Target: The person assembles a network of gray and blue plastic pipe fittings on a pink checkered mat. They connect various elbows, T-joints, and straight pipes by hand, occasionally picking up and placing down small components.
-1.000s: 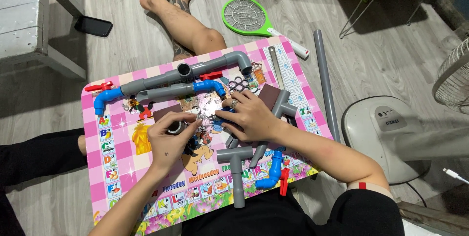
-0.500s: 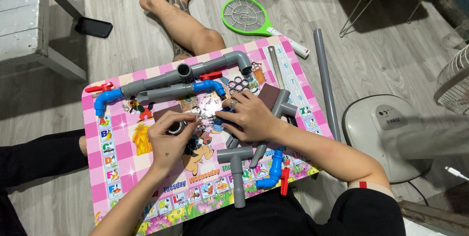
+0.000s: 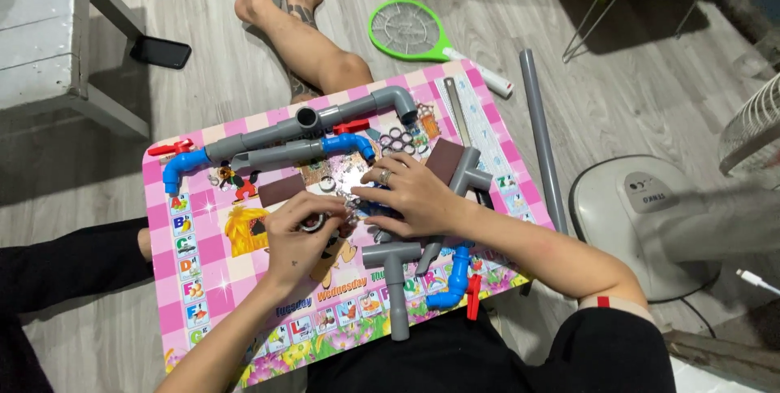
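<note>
Small part: a small dark ring-shaped fitting (image 3: 313, 223) lies at the middle of the pink play table (image 3: 203, 279), under the fingertips of both hands; what kind it is cannot be told.
Left hand: the left hand (image 3: 299, 240) is curled over the fitting, fingers pinched narrowly around it.
Right hand: the right hand (image 3: 406, 195), a ring on one finger, lies flat with fingers spread, fingertips pressing beside the fitting; whether it grips anything cannot be told.
Near pipes: a grey tee pipe (image 3: 393, 275) lies just near of the hands; right of it a blue valve with a red handle (image 3: 457, 279).
Far pipes: a long grey pipe assembly (image 3: 309, 129) with blue elbows runs across the table's far side.
Floor: a green racket-shaped swatter (image 3: 410, 31) lies far, a loose grey pipe (image 3: 540, 137) right, a black phone (image 3: 161, 52) far left.
Other person: bare legs (image 3: 301, 27) rest beyond the table.
</note>
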